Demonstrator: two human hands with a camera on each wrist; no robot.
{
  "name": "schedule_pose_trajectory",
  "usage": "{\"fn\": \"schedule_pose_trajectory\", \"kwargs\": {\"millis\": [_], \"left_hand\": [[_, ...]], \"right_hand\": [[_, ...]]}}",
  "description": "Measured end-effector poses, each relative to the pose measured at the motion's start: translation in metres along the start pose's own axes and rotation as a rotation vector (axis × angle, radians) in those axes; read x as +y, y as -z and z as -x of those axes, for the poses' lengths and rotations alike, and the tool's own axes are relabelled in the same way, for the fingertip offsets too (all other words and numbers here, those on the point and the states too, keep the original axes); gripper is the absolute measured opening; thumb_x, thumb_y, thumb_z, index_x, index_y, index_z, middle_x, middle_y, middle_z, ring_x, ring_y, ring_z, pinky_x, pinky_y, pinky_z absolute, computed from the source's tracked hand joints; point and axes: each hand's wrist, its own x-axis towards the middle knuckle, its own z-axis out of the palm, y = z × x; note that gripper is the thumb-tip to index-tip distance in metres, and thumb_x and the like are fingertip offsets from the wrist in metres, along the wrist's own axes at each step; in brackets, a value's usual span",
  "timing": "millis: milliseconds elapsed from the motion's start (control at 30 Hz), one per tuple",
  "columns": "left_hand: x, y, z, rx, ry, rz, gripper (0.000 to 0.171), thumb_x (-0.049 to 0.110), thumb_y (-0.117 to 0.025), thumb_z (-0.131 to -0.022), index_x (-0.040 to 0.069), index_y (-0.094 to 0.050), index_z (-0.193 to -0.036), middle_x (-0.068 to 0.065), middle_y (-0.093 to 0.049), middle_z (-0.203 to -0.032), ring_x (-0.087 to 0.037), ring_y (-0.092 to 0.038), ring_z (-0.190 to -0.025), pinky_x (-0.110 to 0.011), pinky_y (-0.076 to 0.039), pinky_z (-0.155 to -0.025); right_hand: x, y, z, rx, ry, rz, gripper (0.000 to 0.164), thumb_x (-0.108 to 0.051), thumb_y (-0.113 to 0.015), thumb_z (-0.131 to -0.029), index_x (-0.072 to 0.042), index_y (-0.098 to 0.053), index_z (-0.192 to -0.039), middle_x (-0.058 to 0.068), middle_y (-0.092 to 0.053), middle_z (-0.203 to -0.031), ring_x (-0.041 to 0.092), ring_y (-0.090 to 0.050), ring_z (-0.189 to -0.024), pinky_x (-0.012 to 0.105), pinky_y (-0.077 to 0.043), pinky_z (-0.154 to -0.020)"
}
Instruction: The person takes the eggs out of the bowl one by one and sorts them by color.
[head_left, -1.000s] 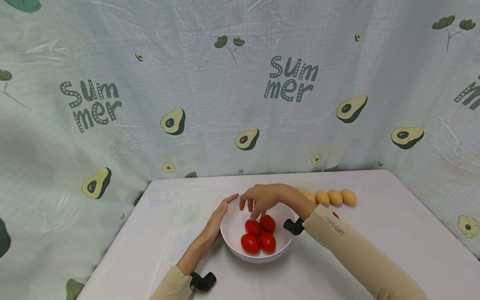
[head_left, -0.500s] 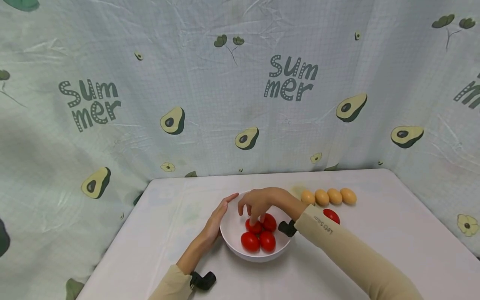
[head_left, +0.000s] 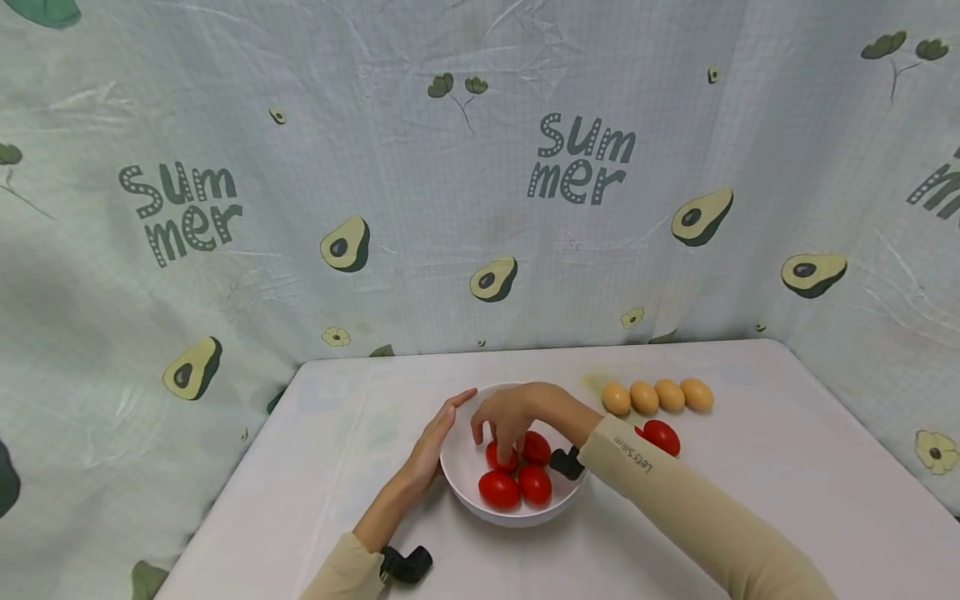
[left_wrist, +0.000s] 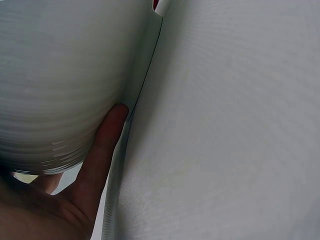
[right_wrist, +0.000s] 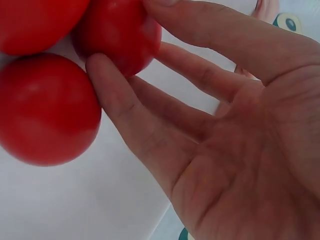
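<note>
A white bowl [head_left: 517,520] with several smooth red tomatoes sits mid-table. My left hand [head_left: 431,442] rests against its left side with fingers extended; in the left wrist view the thumb [left_wrist: 107,135] lies straight along the outer wall. Inside the bowl, my right hand [head_left: 513,412] reaches down and holds the back-left tomato [right_wrist: 117,37] between thumb and fingers. Close by lie a tomato [head_left: 536,448] to its right and two more, a front-left tomato [head_left: 499,490] and a front-right tomato [head_left: 535,485]. The right hand partly hides the held tomato from above.
Several tan eggs [head_left: 657,396] stand in a row at the table's back right. In front of them lies another tomato [head_left: 661,437], with more red peeking out beside the right sleeve [head_left: 637,458]. A printed curtain [head_left: 420,167] hangs behind the white table [head_left: 352,442].
My right hand has lowered into the bowl and moved slightly left, its fingers now around the back-left tomato. Its sleeve has uncovered red tomatoes on the table. The left hand has stayed put.
</note>
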Motion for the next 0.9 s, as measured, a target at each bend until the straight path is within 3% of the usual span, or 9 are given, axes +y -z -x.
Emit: {"fn": "schedule_pose_trajectory", "kwargs": {"millis": [367,600,900], "left_hand": [[0.0012,-0.0013,0.0014,0.014,-0.002,0.018,0.044,0.047,-0.024,-0.104,0.036,-0.039,-0.144,0.004,-0.030,-0.156,-0.025,-0.042,-0.134,-0.034,-0.054,-0.092],[0.0016,-0.0011,0.0013,0.015,0.006,0.018,0.044,0.047,-0.024,-0.104,0.037,-0.039,-0.144,0.004,-0.031,-0.155,-0.026,-0.044,-0.132,-0.036,-0.055,-0.090],[0.0000,-0.0007,0.0004,0.013,0.001,0.008,0.045,0.048,-0.023,-0.104,0.037,-0.039,-0.144,0.007,-0.030,-0.155,-0.023,-0.038,-0.137,-0.036,-0.049,-0.100]], "right_hand": [[-0.0092,-0.0045,-0.0007,0.017,-0.047,0.176,0.036,-0.018,-0.082,-0.072,-0.030,-0.066,-0.101,-0.008,-0.060,-0.091,0.013,-0.061,-0.078,0.029,-0.057,-0.074],[-0.0054,-0.0048,-0.0048,0.013,-0.034,0.174,0.036,-0.018,-0.083,-0.071,-0.032,-0.066,-0.099,-0.009,-0.060,-0.092,0.013,-0.059,-0.081,0.029,-0.057,-0.073],[-0.0024,-0.0025,-0.0017,0.018,0.006,0.158,0.038,-0.017,-0.083,-0.071,-0.033,-0.066,-0.101,-0.009,-0.061,-0.097,0.012,-0.058,-0.089,0.029,-0.058,-0.074]]}}
